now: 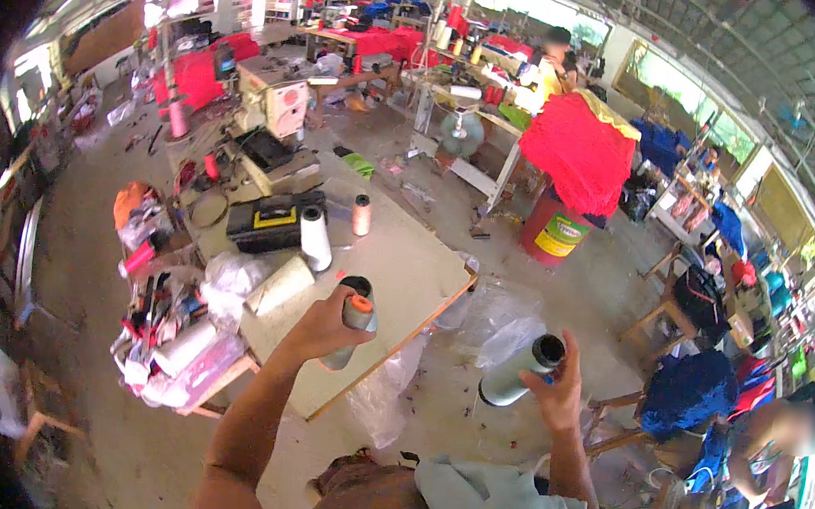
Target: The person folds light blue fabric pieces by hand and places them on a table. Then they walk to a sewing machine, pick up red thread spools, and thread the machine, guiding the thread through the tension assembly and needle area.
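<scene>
My left hand [322, 327] is closed around a greyish thread cone [356, 319] with an orange tip, above the edge of the pale worktable [396, 273]. Pressed against it is a dark-rimmed cone [356, 283], partly hidden by my fingers; whether both are gripped equally I cannot tell. Out to the right, past the table, my right hand [559, 389] grips a pale thread cone [507, 380] with a dark open top, tilted over the floor. On the table stand a white thread cone [315, 239] and a smaller pinkish spool [361, 216].
A black toolbox [276, 221] sits on the table behind the cones. Crumpled clear plastic [494, 324] lies on the floor beyond the table edge. A red bucket [552, 231] stands below red fabric [580, 148]. At the right, a person [782, 438] is near blue fabric [688, 397].
</scene>
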Tool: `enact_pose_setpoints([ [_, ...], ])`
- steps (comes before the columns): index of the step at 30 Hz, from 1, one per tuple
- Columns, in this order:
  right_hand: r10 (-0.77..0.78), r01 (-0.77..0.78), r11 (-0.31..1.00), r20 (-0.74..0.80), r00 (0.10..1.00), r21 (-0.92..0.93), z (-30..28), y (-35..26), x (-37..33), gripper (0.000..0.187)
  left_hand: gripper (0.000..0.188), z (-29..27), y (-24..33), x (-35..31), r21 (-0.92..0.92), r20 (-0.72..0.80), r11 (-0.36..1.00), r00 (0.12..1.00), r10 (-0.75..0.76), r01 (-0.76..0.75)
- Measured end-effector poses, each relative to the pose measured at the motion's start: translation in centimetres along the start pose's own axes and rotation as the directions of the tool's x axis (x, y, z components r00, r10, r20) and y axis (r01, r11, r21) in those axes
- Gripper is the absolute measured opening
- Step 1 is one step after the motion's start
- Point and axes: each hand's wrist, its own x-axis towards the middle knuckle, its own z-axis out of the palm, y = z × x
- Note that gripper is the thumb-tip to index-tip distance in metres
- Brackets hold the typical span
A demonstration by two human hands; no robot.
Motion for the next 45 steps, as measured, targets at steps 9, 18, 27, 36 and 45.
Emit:
enact_pose_setpoints([
  [9,-0.153,0.139,0.988,0.252,0.956,0.074,7.3,5.7,19.2,0.079,0.067,2.2,0.3,12.4,0.137,-0.048,0.985,0.994,-0.097,0.102],
  [18,-0.392,0.314,0.92,0.562,0.728,0.235,18.3,14.4,32.0,0.081,0.07,7.8,1.0,19.6,0.041,-0.276,0.933,0.902,-0.333,0.358],
  [27,-0.528,0.453,0.846,0.567,0.633,0.282,20.7,17.3,32.9,0.092,0.078,11.2,-0.6,20.3,0.012,-0.513,0.948,0.815,-0.268,0.319],
  [36,-0.107,-0.464,0.807,0.864,0.491,0.364,4.6,11.8,35.4,0.064,0.074,15.6,1.9,14.7,-0.216,-0.712,0.94,0.617,-0.336,0.263],
  [45,-0.88,-0.341,0.373,0.212,-0.425,0.863,-4.1,-0.3,30.6,0.047,0.069,18.3,-7.0,15.8,-0.28,-0.714,0.92,0.581,-0.39,0.273],
])
